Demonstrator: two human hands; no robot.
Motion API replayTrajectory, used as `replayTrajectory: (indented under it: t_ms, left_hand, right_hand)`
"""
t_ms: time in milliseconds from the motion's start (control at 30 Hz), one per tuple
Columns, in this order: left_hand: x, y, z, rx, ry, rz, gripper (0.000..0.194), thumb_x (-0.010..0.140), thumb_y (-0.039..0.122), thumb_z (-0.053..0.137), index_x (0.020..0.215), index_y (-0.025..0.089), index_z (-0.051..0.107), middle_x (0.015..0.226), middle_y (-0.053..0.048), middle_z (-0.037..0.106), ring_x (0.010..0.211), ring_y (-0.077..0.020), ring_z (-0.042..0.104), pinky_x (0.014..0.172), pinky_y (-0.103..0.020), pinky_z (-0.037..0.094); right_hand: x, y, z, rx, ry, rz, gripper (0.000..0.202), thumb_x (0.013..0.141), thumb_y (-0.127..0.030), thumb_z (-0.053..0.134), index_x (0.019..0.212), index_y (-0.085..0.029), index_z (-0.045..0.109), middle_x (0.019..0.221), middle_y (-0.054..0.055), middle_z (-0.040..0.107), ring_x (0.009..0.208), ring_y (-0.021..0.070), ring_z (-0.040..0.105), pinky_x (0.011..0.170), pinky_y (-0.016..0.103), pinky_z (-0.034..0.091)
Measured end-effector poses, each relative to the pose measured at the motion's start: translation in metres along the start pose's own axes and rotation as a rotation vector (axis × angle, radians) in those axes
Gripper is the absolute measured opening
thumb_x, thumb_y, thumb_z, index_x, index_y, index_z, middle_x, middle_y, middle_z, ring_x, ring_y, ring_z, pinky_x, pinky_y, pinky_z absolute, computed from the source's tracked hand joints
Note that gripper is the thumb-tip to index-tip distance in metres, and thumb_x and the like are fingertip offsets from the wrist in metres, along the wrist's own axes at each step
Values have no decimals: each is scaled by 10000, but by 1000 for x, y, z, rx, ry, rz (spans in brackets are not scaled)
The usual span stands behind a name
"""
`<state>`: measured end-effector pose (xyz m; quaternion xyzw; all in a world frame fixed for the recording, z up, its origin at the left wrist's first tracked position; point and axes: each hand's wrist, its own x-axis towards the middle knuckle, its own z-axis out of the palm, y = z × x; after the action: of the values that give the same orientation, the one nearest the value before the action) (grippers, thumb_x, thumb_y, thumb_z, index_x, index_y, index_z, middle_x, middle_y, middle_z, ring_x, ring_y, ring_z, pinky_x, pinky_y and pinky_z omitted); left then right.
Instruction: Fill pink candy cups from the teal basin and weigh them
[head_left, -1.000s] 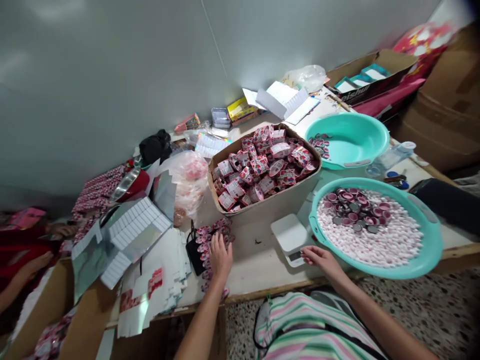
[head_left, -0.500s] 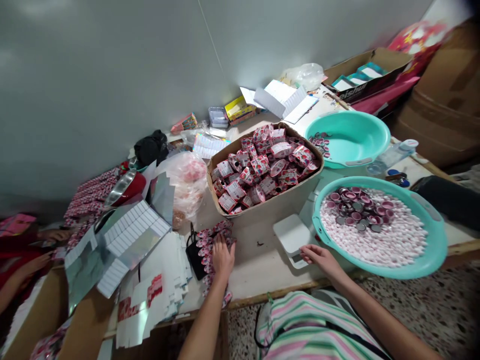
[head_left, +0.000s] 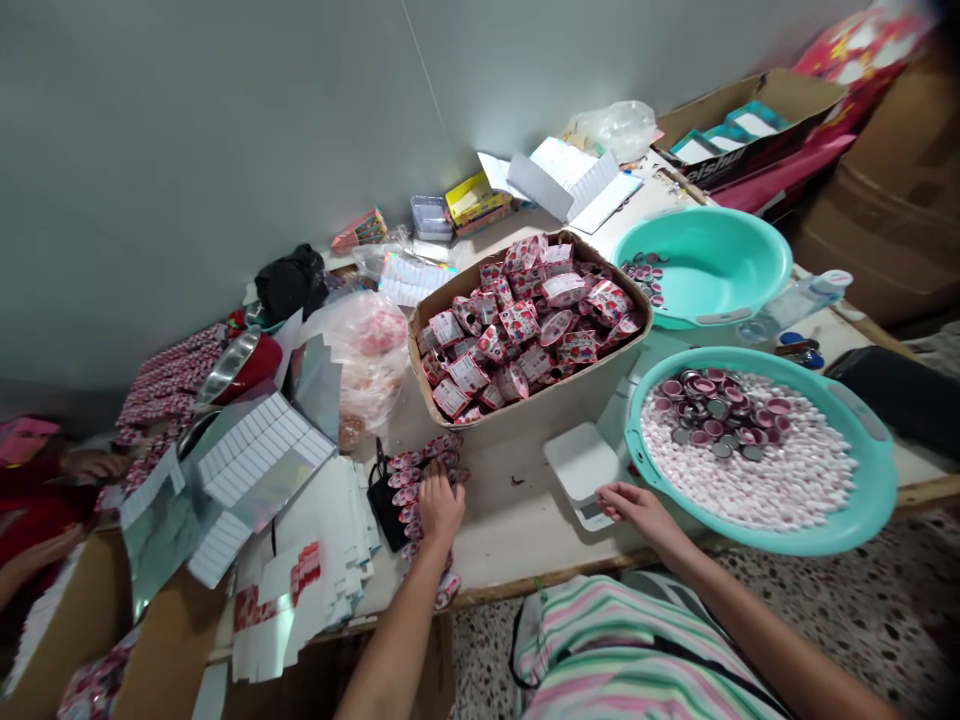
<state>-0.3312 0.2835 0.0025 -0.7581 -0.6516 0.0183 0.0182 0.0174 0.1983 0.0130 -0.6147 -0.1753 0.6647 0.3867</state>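
The left hand [head_left: 439,506] lies flat, fingers spread, on a row of pink-and-white lids [head_left: 417,478] near the front edge of the counter [head_left: 517,520] — it covers the middle of the row, and whether it grips any lid cannot be told. The right hand [head_left: 636,505] rests loosely open, fingertips touching the white scale [head_left: 583,470], whose near end it hides. Just right of the scale a teal basin [head_left: 862,515] of white pellets overhangs the front edge. Behind stands a cardboard box [head_left: 525,330] of printed tins. At the far left another person's hands are cut off. Since a second ago both hands have barely shifted — the left has crept slightly up the row.
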Motion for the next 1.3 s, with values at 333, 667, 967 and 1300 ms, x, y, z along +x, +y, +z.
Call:
replayTrajectory:
  t_ms: [333, 667, 967, 1300]
  left_hand:
    - [3, -4, 3, -5, -28, 10, 474, 799, 280, 521, 1206, 37, 503, 1169, -209, 573, 1126, -314, 496, 926, -443, 402]
    - [2, -2, 4, -62, -17, 0, 529, 777, 316, 552, 1211, 19, 499, 1194, -235, 552, 1131, -337, 488, 936, -460, 383]
    - [17, -2, -11, -188, 156, -103, 369, 838, 401, 436, 968, 99, 603, 945, -155, 622, 953, -298, 580, 840, -421, 467]
    - [70, 132, -108, -456, 454, 152, 205, 914, 319, 428, 1014, 208, 569, 1042, -77, 585, 1048, -216, 537, 972, -373, 416]
  right_hand:
    - [-2, 0, -5, -60, 33, -32, 426, 611, -569, 688, 729, -165, 618, 644, 13, 601, 600, 149, 538, 571, 264, 416]
    - [-27, 5, -17, -211, 52, -169, 396, 690, -560, 619, 750, -169, 645, 727, 30, 622, 688, 171, 549, 634, 270, 441]
    - [-49, -25, -85, -478, 224, -428, 365, 786, -527, 517, 863, -198, 655, 875, 51, 680, 837, 231, 596, 762, 307, 429]
    - [-22, -32, -209, -909, 411, -522, 338, 821, -414, 390, 838, -180, 634, 903, 116, 675, 882, 280, 598, 796, 371, 418]
